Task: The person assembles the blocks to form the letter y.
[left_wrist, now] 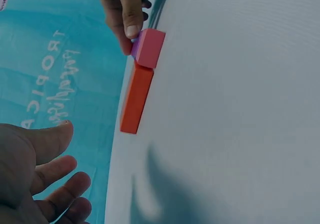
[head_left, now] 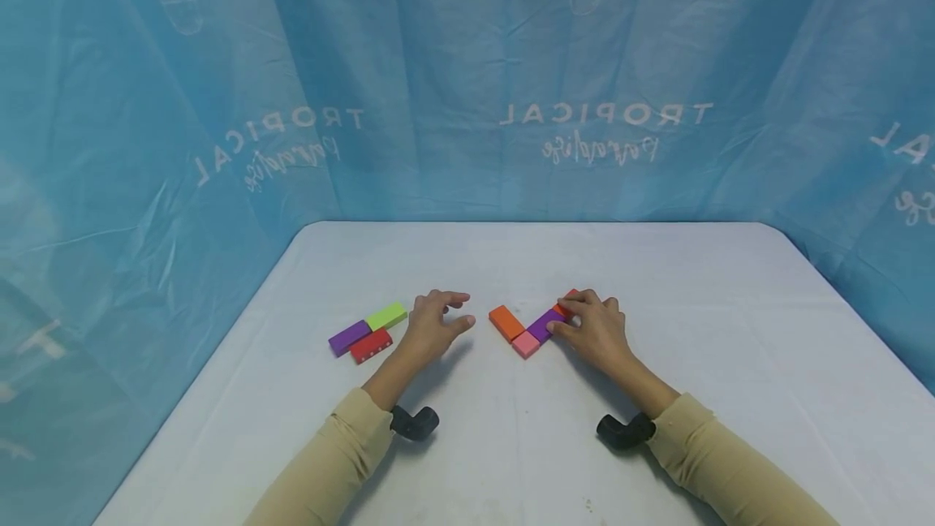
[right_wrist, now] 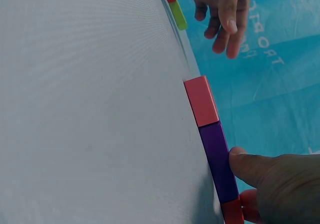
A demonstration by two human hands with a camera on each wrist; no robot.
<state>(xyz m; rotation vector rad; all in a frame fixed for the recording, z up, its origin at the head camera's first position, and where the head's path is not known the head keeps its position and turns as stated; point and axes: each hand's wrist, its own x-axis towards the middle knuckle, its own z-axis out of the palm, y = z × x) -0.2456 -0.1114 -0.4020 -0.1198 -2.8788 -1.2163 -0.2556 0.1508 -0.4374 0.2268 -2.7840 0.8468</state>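
Observation:
My right hand (head_left: pixel 595 331) is at a slanting row of blocks, its thumb against the purple block (right_wrist: pixel 218 159) and its index finger across the row, by an orange-red block (right_wrist: pixel 232 211). That far end is partly hidden by the fingers. The near end of the row is a pink block (head_left: pixel 526 345), meeting an orange block (head_left: pixel 506 323) at a corner. My left hand (head_left: pixel 433 325) hovers left of the orange block, fingers apart and holding nothing. Close to its left lie a lime green block (head_left: pixel 386 316), another purple block (head_left: pixel 349 338) and a red block with white dots (head_left: pixel 371 346).
The blocks lie on a white tabletop (head_left: pixel 511 445). Blue printed curtains (head_left: pixel 453 63) hang behind it and along both sides. A black wrist mount (head_left: pixel 415 424) sticks out below the left sleeve, with another (head_left: pixel 626 432) by the right sleeve.

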